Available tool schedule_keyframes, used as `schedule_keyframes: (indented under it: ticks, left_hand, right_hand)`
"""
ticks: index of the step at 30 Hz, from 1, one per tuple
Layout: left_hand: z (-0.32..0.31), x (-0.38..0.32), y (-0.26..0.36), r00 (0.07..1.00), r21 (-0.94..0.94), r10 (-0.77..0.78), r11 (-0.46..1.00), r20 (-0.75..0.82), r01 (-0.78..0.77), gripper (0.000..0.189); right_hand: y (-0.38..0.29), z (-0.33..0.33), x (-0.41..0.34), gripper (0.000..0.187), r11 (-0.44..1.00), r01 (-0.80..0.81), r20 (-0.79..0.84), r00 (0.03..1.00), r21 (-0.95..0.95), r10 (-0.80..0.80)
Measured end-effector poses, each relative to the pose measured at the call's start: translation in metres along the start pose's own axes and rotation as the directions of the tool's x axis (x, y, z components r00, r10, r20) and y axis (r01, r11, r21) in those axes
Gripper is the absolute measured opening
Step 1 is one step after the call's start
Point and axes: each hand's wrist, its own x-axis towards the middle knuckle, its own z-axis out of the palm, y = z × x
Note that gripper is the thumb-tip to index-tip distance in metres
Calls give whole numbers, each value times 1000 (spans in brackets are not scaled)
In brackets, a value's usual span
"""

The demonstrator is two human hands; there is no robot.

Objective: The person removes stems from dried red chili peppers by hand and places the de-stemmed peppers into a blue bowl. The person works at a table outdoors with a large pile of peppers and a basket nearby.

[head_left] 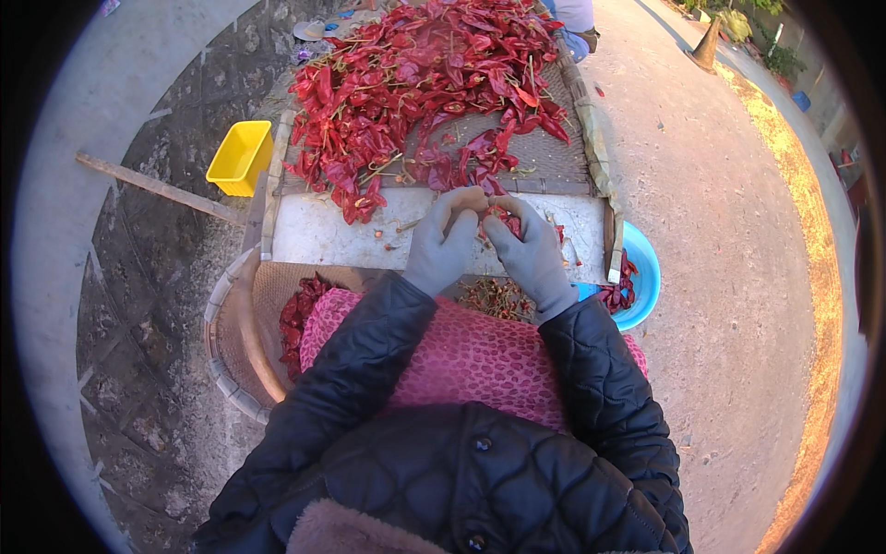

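Both my hands wear grey gloves and meet over the white board (332,235) at the near end of a woven tray. In my right hand (522,242) is a dried red chili pepper (509,220), partly hidden by the fingers. My left hand (450,232) has its thumb and fingertips close against the right one; whether it grips anything is hidden. A large heap of dried red chilies (422,76) covers the far part of the woven tray (554,163). Small stem pieces lie on the board around my hands.
Below the board are a round woven basket (225,367) with red chilies (297,318), a pile of stems (495,298) and a blue basin (644,263) holding chilies. A yellow bin (239,156) and a wooden pole (163,189) are at the left. Another person (574,24) is beyond the tray.
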Motion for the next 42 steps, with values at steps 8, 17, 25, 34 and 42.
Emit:
schedule_keyframes:
  ticks: [8,17,25,34,42]
  left_hand:
    - [-3,-4,-9,998,312,63,948,28,-68,24]
    - [-7,-10,5,979,4,-185,983,-82,186,21]
    - [5,-6,40,899,-386,-430,845,-80,370,25]
    - [-17,13,-24,941,272,-292,932,169,240,42]
    - [26,68,-30,898,893,-297,408,325,-189,49]
  right_hand:
    - [9,8,-6,45,972,17,113,994,-236,10]
    - [-19,8,-13,36,987,-142,196,968,-75,155]
    - [-23,4,-15,32,986,143,100,986,-84,-134]
    - [-26,-42,9,23,708,-264,30,945,655,325]
    - [11,-67,20,27,473,-297,117,921,829,373]
